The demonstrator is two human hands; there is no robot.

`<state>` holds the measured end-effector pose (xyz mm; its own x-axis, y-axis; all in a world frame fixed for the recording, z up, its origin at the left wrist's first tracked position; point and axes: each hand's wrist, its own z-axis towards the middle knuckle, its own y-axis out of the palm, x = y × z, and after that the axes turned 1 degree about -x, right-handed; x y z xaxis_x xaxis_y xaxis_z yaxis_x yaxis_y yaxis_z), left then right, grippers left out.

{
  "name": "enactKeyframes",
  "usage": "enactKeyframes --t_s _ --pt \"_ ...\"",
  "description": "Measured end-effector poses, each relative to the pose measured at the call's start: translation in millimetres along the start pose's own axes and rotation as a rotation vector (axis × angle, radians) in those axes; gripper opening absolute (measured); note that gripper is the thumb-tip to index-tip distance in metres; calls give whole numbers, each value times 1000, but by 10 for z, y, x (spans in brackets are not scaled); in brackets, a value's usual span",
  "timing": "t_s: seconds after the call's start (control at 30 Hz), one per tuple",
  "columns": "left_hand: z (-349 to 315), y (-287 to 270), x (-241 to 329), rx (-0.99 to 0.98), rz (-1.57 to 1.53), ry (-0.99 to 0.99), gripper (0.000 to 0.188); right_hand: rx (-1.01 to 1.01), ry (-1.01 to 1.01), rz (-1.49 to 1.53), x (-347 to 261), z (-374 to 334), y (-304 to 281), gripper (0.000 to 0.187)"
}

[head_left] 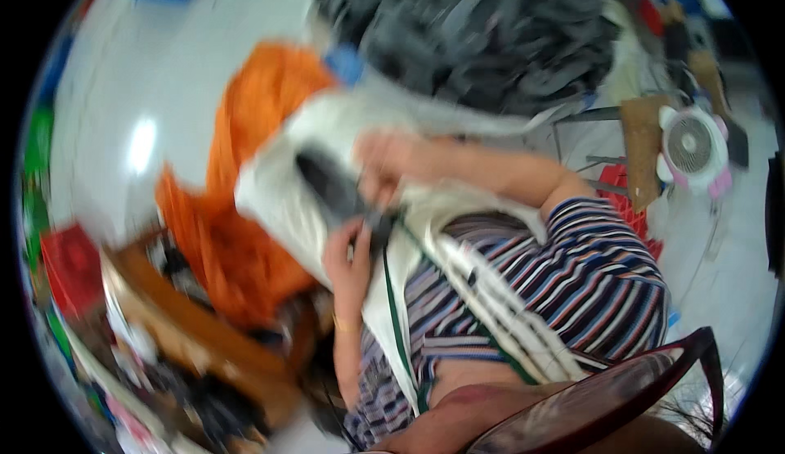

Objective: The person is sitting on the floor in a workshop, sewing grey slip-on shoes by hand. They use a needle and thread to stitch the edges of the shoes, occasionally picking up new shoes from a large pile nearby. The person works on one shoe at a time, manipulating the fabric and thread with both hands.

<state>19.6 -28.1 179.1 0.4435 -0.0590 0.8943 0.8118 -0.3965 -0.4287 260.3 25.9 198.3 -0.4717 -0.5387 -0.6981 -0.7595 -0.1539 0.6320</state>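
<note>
A grey shoe upper (327, 184) with a dark opening lies over the white cloth (282, 200) across my lap. My left hand (350, 259) pinches its near end between thumb and fingers. Just beyond that, my right hand (394, 159) is curled closed beside the upper. It is smeared by motion, and what its fingers hold, if anything, I cannot make out. White apron straps with dark green edging (398, 323) run down from the cloth over my striped shirt.
A large heap of grey pieces (491, 37) lies ahead. Orange fabric (237, 241) spreads at the left, beside a wooden edge (188, 331) and a red box (72, 270). To the right stand a small white and pink fan (691, 150), a brown board (642, 151) and a red crate (615, 192).
</note>
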Motion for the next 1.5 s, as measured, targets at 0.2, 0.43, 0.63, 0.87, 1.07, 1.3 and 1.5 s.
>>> enactKeyframes --t_s 0.2,0.43,0.63,0.87,1.07,1.3,1.5 --pt "-142 -32 -87 87 111 156 16 23 -336 524 -888 -467 -659 27" --pt "-55 35 -89 138 195 214 16 259 -568 487 -1716 -977 -1367 24" --pt "2 56 -141 150 200 195 15 426 -704 413 -1736 -939 -1821 23" --pt "-40 62 -174 143 262 290 20 359 -350 -402 -165 22 -1151 14" --pt "-49 97 -294 177 259 368 25 -159 -69 -998 308 187 -130 14" --pt "-42 109 -302 200 242 371 26 -213 -96 -1217 484 213 -119 13" --pt "-42 111 -328 199 243 368 26 -235 -84 -1256 448 209 -114 14"
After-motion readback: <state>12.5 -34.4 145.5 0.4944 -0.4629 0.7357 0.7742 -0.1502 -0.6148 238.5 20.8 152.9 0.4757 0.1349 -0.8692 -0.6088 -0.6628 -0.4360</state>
